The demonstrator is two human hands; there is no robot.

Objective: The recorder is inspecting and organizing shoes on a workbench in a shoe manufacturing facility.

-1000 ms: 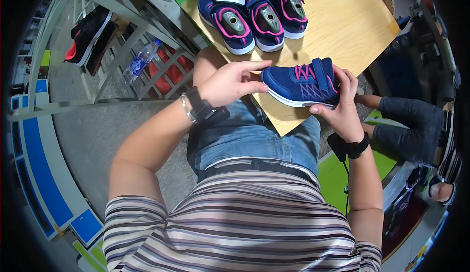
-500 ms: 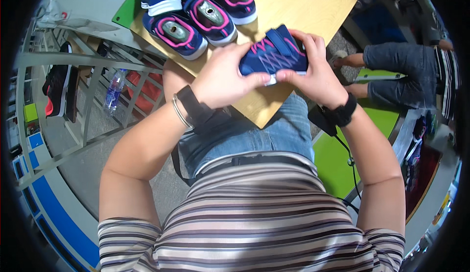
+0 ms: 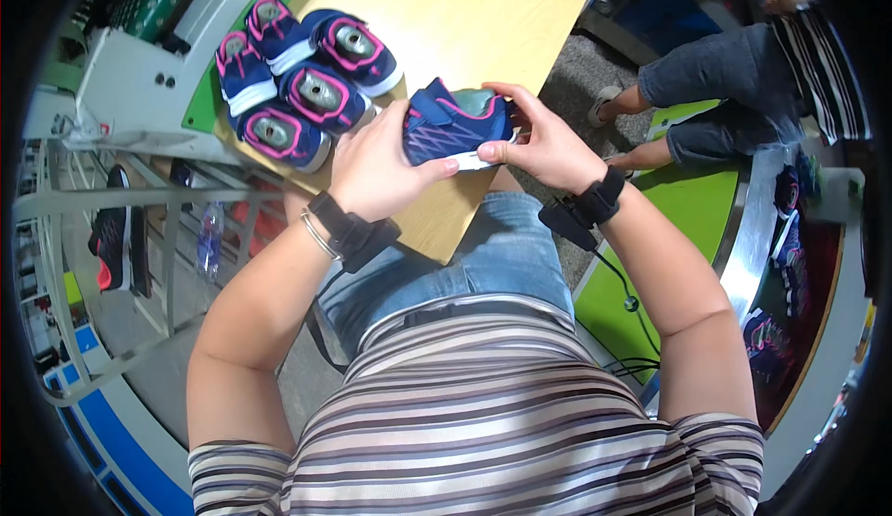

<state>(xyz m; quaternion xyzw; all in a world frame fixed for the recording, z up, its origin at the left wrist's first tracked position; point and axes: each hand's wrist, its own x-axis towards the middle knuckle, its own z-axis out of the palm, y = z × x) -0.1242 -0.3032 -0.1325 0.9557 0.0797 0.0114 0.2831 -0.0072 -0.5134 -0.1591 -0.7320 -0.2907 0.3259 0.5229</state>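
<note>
Between my two hands is a small navy shoe with pink trim, pink lacing lines, a strap and a white sole. A grey-green insert shows in its opening. My left hand grips the toe end, its thumb on the sole's side edge. My right hand closes round the heel end, thumb also on the sole edge. The shoe is tilted, its side turned up to me, above the front part of the wooden board. Left of it, several matching shoes stand grouped on the board.
A grey metal rack at the left holds a black shoe and a plastic bottle. At the right are a green surface and a bin with more shoes. Another person's legs show at the upper right.
The view has shifted, so the board and shoe group sit lower and further left. The held shoe has turned slightly, and more of its opening shows. Both hands keep their hold.
</note>
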